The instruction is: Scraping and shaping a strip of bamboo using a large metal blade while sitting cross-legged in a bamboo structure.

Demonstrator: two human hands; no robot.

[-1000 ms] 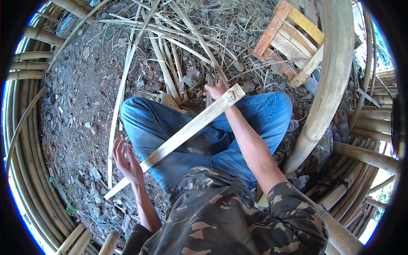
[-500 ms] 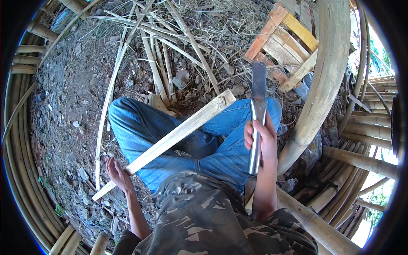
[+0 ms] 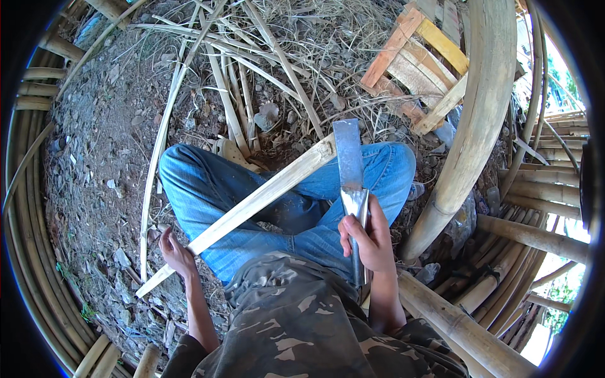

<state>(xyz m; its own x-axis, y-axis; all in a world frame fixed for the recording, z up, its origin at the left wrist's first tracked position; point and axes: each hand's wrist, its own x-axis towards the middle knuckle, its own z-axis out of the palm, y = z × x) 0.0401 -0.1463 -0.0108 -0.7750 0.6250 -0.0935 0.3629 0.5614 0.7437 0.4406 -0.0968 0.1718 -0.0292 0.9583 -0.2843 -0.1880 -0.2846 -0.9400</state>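
My left hand grips a pale split bamboo slat near its narrow lower end. The slat slants up to the right across my crossed legs in blue jeans. In my right hand is a metal knife with a broad, square-ended blade and a shiny tube handle. My fingers wrap the handle just below the blade, which points away from me. In the picture the blade overlaps the slat's far end; whether they touch I cannot tell.
Loose bamboo strips and fine shavings lie on the dirt ahead. A small wooden frame stands at the far right. A thick bamboo pole curves up close to my right knee. Bundled bamboo poles line the left side.
My right hand has brought the knife left and toward me, from beside the slat to over its far end. My left hand and the slat have barely moved.
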